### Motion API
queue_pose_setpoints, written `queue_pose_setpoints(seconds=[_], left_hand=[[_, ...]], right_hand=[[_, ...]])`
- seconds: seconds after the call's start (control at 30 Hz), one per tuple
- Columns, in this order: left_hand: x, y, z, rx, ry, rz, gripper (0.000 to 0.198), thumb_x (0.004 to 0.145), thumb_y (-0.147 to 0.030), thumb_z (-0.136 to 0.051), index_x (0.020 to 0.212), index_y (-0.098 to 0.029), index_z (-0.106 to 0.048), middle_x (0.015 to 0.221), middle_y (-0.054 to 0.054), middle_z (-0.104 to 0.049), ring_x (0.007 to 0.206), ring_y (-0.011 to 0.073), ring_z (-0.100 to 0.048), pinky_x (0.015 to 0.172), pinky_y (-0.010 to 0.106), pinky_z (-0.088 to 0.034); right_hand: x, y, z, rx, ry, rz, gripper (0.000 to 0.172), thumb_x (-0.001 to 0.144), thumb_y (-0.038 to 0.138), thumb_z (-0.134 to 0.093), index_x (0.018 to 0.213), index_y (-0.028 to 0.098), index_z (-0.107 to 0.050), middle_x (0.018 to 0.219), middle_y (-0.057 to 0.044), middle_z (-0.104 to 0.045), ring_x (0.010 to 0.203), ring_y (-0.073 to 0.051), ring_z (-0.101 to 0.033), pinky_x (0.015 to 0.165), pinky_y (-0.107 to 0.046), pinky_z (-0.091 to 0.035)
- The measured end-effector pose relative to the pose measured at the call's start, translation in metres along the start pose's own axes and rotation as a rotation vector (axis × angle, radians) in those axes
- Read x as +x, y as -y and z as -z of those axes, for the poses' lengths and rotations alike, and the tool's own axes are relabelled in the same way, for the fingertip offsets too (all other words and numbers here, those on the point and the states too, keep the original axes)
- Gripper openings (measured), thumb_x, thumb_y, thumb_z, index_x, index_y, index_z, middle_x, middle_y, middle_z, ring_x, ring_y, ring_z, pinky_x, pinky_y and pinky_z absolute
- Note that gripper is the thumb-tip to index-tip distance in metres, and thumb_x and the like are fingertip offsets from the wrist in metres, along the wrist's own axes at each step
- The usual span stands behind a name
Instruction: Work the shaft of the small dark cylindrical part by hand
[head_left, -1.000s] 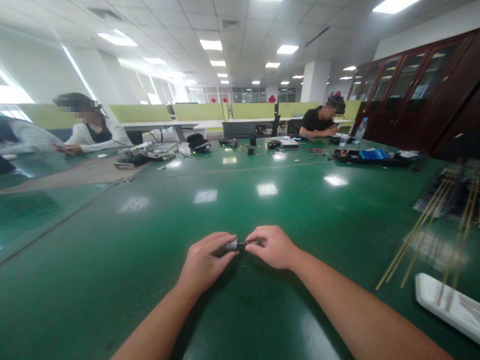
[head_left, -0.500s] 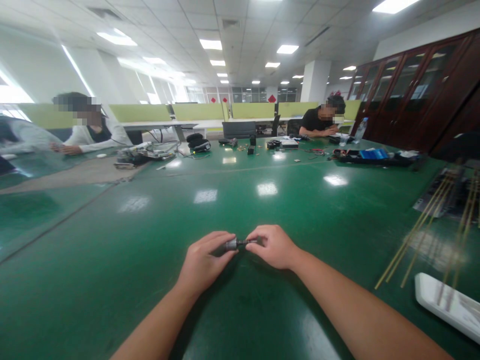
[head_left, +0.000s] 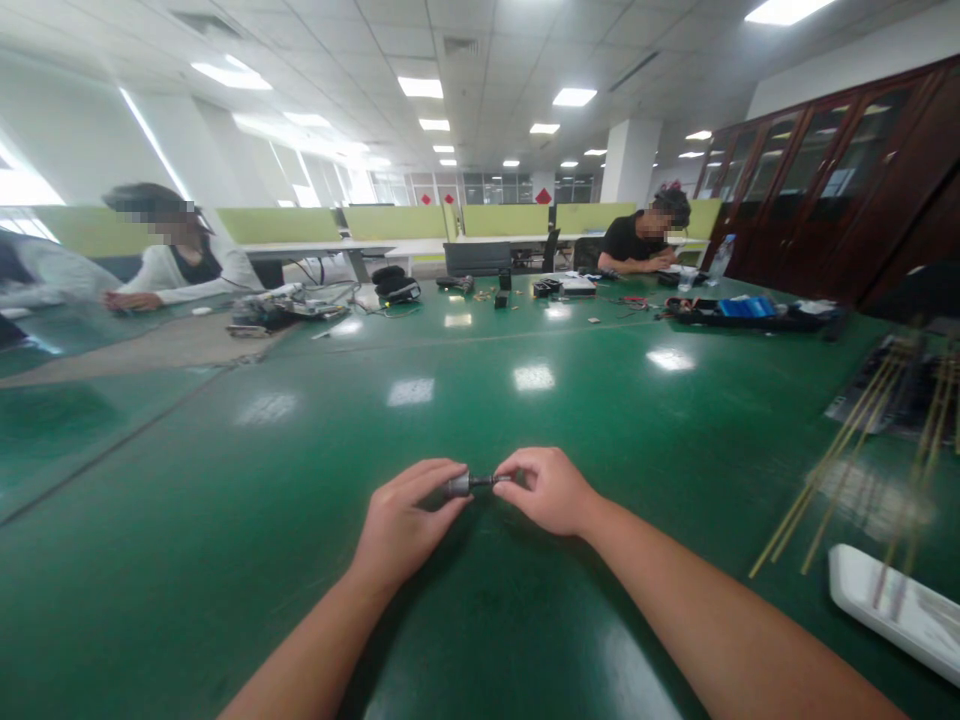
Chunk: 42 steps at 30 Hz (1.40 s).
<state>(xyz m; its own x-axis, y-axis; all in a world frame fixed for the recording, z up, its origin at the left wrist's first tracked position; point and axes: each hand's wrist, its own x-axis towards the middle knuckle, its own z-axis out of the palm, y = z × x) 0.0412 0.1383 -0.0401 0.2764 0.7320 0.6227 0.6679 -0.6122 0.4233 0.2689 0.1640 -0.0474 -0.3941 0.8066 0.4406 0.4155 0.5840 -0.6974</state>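
Note:
Just above the green tabletop (head_left: 480,400), both hands are on one small tool-like piece lying sideways. Its left part is a short grey metal cylinder (head_left: 458,485); a thin dark shaft (head_left: 482,481) sticks out of it to the right. My left hand (head_left: 401,515) is closed round the cylinder, thumb below and fingers above. At the shaft's right end, my right hand (head_left: 551,495) pinches it between thumb and fingertips. The fingers cover part of the piece, and its exact kind cannot be made out.
Thin yellowish sticks (head_left: 832,460) and a white tray (head_left: 892,610) are at the right. Farther back lie a black tray with blue things (head_left: 750,308), a clear bottle (head_left: 721,262), black cases (head_left: 396,285) and a wiry heap (head_left: 281,308). People sit at the far left and far right.
My left hand has shifted slightly left with the grey cylinder. A little more of the dark shaft shows between my hands; the right hand has hardly moved.

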Motion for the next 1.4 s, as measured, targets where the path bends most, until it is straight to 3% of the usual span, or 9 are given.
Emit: queue_pose_setpoints(seconds=[1.4], left_hand=[[-0.0003,0.0046,0.0011,0.026,-0.040,0.016,0.024,0.083,-0.031,-0.073,0.107,-0.030,-0.070,0.107,-0.003,-0.070,0.098,0.0149,-0.066,0.093,0.026,-0.051]], right_hand=[[0.0006,-0.0078,0.0023,0.092,-0.017,-0.128,0.014,0.081,0.030,-0.068,0.085,0.018,-0.074,0.053,0.005,-0.048,0.048,-0.009,-0.034,0.049,-0.024,-0.026]])
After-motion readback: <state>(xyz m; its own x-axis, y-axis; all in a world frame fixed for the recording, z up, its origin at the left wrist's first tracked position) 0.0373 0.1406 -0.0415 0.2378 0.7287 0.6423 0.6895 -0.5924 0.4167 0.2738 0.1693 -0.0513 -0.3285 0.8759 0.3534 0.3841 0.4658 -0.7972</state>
